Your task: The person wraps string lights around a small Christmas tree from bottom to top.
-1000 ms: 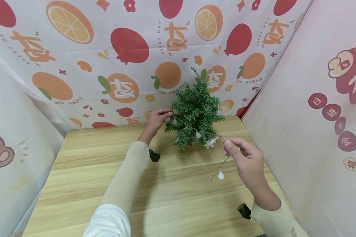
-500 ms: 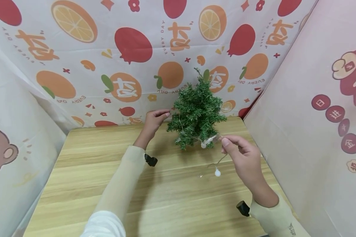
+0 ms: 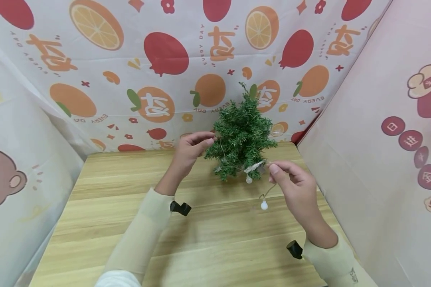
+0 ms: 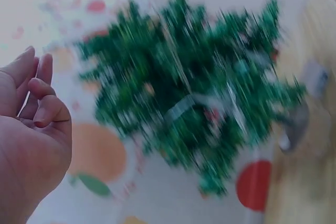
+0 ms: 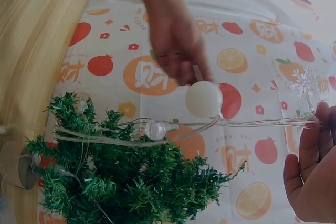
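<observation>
A small green artificial Christmas tree (image 3: 242,131) stands at the back of the wooden table. My right hand (image 3: 298,189) pinches the wire of a string of lights to the right of the tree. Close to those fingertips is a clear snowflake light (image 5: 304,85), and a white ball light (image 3: 264,205) dangles below the hand. Another ball light (image 3: 249,180) hangs in front of the lower branches, where the wire crosses the tree. My left hand (image 3: 190,151) is at the tree's left side, fingers loosely bent; in the left wrist view nothing shows between them.
Printed cloth (image 3: 165,54) rises close behind the tree, with further cloth walls on the left and right (image 3: 366,167). The wooden table (image 3: 201,239) extends toward me. Black wrist cameras (image 3: 180,208) jut out from both sleeves.
The wire no longer runs from my left fingertips; it lies lower along the tree's front. My right hand has shifted slightly, and its dangling ball hangs higher. The head view has turned slightly left.
</observation>
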Tool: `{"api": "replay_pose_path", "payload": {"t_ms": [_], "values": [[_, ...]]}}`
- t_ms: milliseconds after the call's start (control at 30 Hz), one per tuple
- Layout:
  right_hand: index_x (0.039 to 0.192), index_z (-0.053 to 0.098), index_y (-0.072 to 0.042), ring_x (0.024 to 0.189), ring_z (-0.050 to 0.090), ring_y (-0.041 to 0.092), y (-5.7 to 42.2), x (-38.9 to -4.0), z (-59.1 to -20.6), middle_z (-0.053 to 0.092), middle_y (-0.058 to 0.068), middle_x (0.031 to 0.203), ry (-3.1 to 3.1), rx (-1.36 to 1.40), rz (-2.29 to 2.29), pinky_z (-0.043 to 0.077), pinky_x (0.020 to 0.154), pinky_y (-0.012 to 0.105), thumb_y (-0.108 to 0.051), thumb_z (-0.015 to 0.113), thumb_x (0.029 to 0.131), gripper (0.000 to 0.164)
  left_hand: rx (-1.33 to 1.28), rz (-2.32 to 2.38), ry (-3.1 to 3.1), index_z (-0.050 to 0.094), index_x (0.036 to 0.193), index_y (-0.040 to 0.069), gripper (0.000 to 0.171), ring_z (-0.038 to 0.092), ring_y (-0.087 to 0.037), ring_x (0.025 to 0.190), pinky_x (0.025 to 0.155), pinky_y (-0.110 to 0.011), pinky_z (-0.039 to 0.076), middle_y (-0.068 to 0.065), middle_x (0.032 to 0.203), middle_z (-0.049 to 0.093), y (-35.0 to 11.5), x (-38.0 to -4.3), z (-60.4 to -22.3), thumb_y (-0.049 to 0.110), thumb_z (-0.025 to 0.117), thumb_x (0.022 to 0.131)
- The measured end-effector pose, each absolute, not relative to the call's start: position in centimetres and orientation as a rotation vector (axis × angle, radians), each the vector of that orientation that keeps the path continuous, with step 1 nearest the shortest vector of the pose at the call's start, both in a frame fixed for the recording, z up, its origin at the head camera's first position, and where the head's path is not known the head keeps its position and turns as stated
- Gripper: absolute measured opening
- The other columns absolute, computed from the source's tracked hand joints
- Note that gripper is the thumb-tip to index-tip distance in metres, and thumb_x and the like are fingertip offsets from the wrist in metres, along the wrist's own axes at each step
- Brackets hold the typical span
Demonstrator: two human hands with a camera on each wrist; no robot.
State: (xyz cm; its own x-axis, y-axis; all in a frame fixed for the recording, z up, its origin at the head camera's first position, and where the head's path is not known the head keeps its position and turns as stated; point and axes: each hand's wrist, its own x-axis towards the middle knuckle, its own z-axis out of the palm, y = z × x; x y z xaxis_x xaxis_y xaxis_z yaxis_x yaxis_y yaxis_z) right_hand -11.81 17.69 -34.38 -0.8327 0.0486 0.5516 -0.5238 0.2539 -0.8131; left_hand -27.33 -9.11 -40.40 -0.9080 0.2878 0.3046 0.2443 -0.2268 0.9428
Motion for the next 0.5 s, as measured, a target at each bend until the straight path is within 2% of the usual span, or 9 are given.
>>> {"api": "replay_pose_path", "payload": {"t_ms": [167,267,400,500], "values": [[0.101,0.074,0.0,0.075,0.064,0.01,17.8,-12.0,-34.2,0.068,-0.005,0.078,-2.092,0.4,1.585,0.053,0.073,0.019,-0.002,0.064,0.097,0.012,0.785,2.235,1.963,0.072,0.119,0.005,0.029,0.064,-0.016,0.092,0.073,-0.024,0.05,0.0,0.112,0.073,-7.2,-24.1,-37.2,0.022,0.072,0.095],[0.101,0.074,0.0,0.076,0.064,0.011,17.8,-12.2,-34.2,0.068,-0.001,0.078,-2.098,0.393,1.593,0.053,0.073,0.02,-0.003,0.064,0.098,0.011,0.887,2.194,1.95,0.073,0.118,0.004,0.027,0.068,-0.024,0.107,0.085,-0.028,0.055,-0.003,0.113,0.074,-5.9,-22.7,-35.4,0.018,0.072,0.095],[0.101,0.074,0.0,0.076,0.064,0.014,17.9,-12.3,-34.2,0.067,0.003,0.079,-2.105,0.399,1.598,0.053,0.073,0.02,-0.003,0.064,0.098,0.011,1.083,2.122,1.951,0.073,0.116,0.001,0.024,0.069,-0.029,0.097,0.08,-0.031,0.057,-0.005,0.108,0.075,-4.2,-21.8,-33.5,0.011,0.072,0.095],[0.102,0.074,-0.001,0.078,0.065,0.013,18.0,-12.4,-34.2,0.067,0.0,0.08,-2.128,0.398,1.6,0.053,0.073,0.021,-0.004,0.064,0.098,0.011,1.187,2.052,1.957,0.074,0.114,0.002,0.021,0.061,-0.028,0.077,0.069,-0.032,0.053,-0.006,0.105,0.075,-3.3,-21.6,-32.6,0.009,0.071,0.094]]}}
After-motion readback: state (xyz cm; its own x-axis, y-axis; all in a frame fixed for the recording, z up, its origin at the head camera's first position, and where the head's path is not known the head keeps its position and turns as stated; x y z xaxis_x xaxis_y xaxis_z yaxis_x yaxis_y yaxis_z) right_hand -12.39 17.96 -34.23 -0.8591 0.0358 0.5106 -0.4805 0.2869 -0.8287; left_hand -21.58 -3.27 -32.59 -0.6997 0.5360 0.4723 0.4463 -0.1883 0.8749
